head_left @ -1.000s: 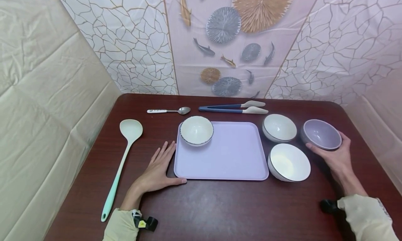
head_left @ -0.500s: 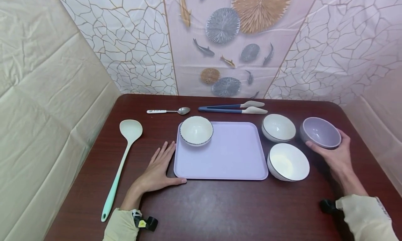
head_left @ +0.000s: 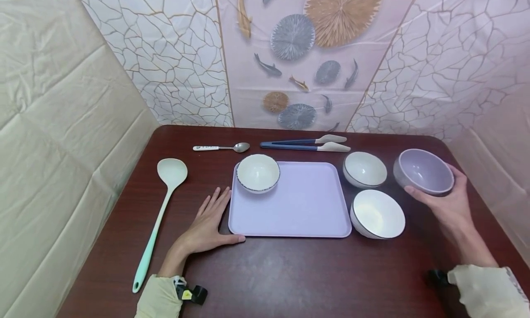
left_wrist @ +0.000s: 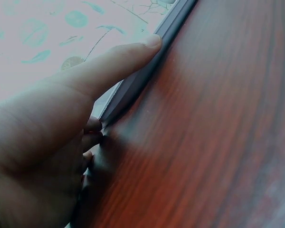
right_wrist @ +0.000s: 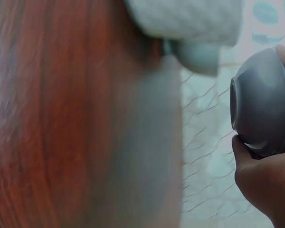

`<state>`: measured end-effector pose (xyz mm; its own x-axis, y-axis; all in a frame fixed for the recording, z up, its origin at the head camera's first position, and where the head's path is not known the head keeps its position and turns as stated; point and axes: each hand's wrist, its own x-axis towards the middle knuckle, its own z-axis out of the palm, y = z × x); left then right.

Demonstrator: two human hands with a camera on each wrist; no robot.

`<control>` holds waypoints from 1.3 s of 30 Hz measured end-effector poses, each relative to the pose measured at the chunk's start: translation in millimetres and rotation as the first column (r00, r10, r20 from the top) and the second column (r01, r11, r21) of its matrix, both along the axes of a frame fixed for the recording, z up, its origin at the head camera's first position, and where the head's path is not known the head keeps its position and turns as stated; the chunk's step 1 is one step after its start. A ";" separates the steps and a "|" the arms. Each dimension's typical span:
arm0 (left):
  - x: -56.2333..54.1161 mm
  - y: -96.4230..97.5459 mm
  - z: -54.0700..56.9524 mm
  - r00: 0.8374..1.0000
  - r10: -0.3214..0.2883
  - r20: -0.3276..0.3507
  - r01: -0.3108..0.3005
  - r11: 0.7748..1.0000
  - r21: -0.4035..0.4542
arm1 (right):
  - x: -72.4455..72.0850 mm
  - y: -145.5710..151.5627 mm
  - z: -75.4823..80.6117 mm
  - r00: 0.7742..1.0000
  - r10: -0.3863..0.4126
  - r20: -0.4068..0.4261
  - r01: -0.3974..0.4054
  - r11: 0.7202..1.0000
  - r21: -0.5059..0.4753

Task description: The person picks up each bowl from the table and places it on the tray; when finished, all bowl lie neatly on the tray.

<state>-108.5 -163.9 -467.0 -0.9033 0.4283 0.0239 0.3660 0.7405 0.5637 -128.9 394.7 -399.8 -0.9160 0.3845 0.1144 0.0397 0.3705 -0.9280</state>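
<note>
My right hand [head_left: 451, 207] grips a purple bowl [head_left: 424, 170] at the table's right side, thumb on the near left of it and fingers round its right side. In the right wrist view the bowl [right_wrist: 263, 102] is off the table, its foot showing. My left hand [head_left: 209, 226] lies with fingers spread at the left edge of a lilac tray [head_left: 298, 207], thumb by the front left corner. The left wrist view shows the thumb [left_wrist: 133, 54] against the tray's rim. A white bowl with a dark rim [head_left: 258, 173] stands in the tray's back left corner.
Two white bowls, one farther back [head_left: 365, 169] and one nearer [head_left: 377, 214], stand right of the tray. Blue-handled tongs [head_left: 306, 144] and a small spoon [head_left: 221, 147] lie behind it. A long mint-green ladle [head_left: 161, 216] lies at the left. Fabric walls border the table.
The purple bowl has risen off the table in my right hand, shifting slightly up in the head view. My left hand has stayed at the tray. The head view has tilted a little.
</note>
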 end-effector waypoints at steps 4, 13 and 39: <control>0.4 0.3 -0.5 1.000 -0.004 -0.007 0.004 1.000 0.005 | 13.3 -12.7 16.4 0.997 0.078 -0.018 -0.078 0.997 -0.002; -0.2 -0.7 0.0 0.999 -0.013 -0.029 0.013 1.000 0.012 | 41.2 -73.7 46.1 0.913 0.383 -0.142 -0.401 0.906 -0.132; -1.1 -2.9 -0.7 0.998 -0.020 -0.053 0.020 1.000 -0.006 | 0.6 -226.2 -7.1 0.922 0.366 0.129 -0.346 0.925 -0.154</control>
<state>-109.6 -166.8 -467.7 -0.8921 0.4465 0.0694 0.4102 0.7359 0.5387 -128.3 168.6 -406.9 -0.9974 0.0318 -0.0653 0.0715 0.2667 -0.9611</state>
